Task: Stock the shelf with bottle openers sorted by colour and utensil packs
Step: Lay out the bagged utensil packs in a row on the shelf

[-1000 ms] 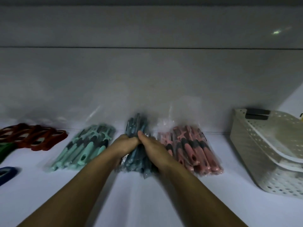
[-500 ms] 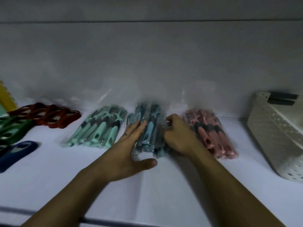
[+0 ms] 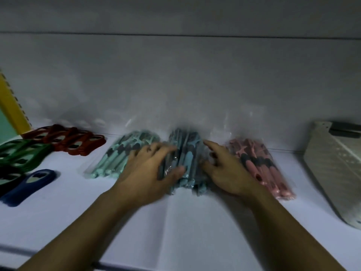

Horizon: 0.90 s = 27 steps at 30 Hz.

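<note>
- At the back edge of the shelf (image 3: pixel 175 222), left hand (image 3: pixel 148 173) and right hand (image 3: pixel 224 169), fingers spread, touch the blue pack (image 3: pixel 187 163).
- Step, as judged: squaring it; next, lift off without dragging it.

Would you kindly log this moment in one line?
blue utensil pack: lying on shelf, between mint pack and pink pack | left hand: rests flat on it | right hand: spread at its right edge

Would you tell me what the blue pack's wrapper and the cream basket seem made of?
The blue pack's wrapper looks like thin clear plastic film, glossy: it crinkles and glints. The cream basket is probably rigid moulded plastic, matt, with rows of small holes.
</note>
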### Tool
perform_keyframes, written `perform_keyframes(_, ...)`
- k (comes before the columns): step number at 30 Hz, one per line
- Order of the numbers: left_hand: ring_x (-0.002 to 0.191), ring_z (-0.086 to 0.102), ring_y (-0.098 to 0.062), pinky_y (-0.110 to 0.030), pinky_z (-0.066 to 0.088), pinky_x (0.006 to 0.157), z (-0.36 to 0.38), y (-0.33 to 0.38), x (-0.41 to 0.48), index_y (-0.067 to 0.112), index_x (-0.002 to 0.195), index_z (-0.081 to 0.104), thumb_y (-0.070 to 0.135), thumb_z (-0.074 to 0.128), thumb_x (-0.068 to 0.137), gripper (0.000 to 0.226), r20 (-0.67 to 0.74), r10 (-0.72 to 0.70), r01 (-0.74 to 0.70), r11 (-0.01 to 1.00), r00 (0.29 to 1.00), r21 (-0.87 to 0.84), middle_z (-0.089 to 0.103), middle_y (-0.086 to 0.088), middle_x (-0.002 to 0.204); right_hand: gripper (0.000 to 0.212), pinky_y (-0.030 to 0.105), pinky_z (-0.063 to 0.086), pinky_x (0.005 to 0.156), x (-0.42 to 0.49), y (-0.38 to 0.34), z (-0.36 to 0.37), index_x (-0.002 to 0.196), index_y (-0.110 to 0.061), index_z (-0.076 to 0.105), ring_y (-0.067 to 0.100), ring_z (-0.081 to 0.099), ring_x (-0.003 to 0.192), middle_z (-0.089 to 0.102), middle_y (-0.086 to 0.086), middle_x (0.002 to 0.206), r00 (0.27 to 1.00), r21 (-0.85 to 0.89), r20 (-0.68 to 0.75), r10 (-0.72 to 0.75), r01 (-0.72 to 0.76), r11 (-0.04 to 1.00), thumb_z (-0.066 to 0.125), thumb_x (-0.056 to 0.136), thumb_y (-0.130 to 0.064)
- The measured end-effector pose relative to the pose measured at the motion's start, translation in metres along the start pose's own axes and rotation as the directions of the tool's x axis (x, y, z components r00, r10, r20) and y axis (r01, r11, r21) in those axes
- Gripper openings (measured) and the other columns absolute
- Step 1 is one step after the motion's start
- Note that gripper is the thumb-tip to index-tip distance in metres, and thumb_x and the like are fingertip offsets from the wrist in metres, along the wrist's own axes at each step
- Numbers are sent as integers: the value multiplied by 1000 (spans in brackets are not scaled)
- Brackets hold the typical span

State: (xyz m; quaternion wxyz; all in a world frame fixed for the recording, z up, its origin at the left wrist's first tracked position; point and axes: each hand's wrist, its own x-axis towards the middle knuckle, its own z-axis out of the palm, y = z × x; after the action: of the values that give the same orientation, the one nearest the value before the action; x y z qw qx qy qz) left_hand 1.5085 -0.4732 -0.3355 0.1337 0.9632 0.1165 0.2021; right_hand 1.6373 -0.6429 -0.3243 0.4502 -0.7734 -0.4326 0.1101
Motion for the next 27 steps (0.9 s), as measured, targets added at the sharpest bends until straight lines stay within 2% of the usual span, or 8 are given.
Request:
perform_keyframes(3,138,26,-16,-39,18,110,-5,-7,-14,44,150,4,86,27,72,92,269,-14,-68,954,963,294,24,9,154,60,31,51,99,1,9,-1,134,-40,45,5,57,117,54,-15,130,981,12,195,-11,9,1000,73,82,-46)
perform_keyframes(7,141,24,-17,-39,9,115,-2,-2,-6,36,153,-12,64,38,93,83,388,21,-146,944,921,295,20,3,158,113,34,41,109,2,20,7,151,-42,12,7,45,129,38,-17,147,952,-271,303,37,49,961,81,63,-60)
perform_keyframes(10,147,12,-17,-46,-9,119,0,-9,5,35,152,-13,59,37,96,79,419,-8,-133,942,908,306,12,0,161,113,31,40,109,5,22,8,154,-37,10,7,45,129,39,-17,149,967,-345,252,33,57,937,81,67,-54)
perform_keyframes(15,149,-9,-12,-46,-4,121,8,-17,10,34,149,-23,56,45,95,90,323,-31,-29,983,946,181,-19,5,162,117,26,42,107,10,28,11,154,-41,9,9,45,131,31,-12,155,983,-362,182,4,63,930,80,63,-62)
perform_keyframes(18,148,-13,-6,-42,-5,122,12,-8,-1,49,145,-25,58,53,90,96,281,96,-110,993,955,38,-25,18,158,134,33,26,118,9,21,14,150,-39,-19,15,20,145,-4,-11,162,956,-411,284,77,49,911,68,57,-78)
perform_keyframes(20,146,-17,-3,-40,-10,121,15,-5,-1,48,147,-20,57,48,93,87,297,134,-167,982,945,89,-21,18,159,133,38,11,122,5,18,18,140,-36,-38,17,-2,148,-26,-8,159,917,-501,356,178,26,865,62,63,-79)
perform_keyframes(23,149,1,-8,-45,-5,121,22,-2,6,44,151,-9,60,42,94,78,263,125,-178,965,957,190,0,15,162,121,42,-5,121,4,20,16,138,-33,-41,20,-24,145,-30,4,157,918,-614,298,260,-24,789,53,76,-76)
perform_keyframes(27,142,18,-17,-54,5,118,29,8,10,45,152,1,72,40,87,80,220,95,-156,948,971,277,22,7,154,120,40,5,122,2,19,-2,151,-31,-21,17,-3,150,-4,-3,164,922,-567,305,241,-27,823,64,74,-70)
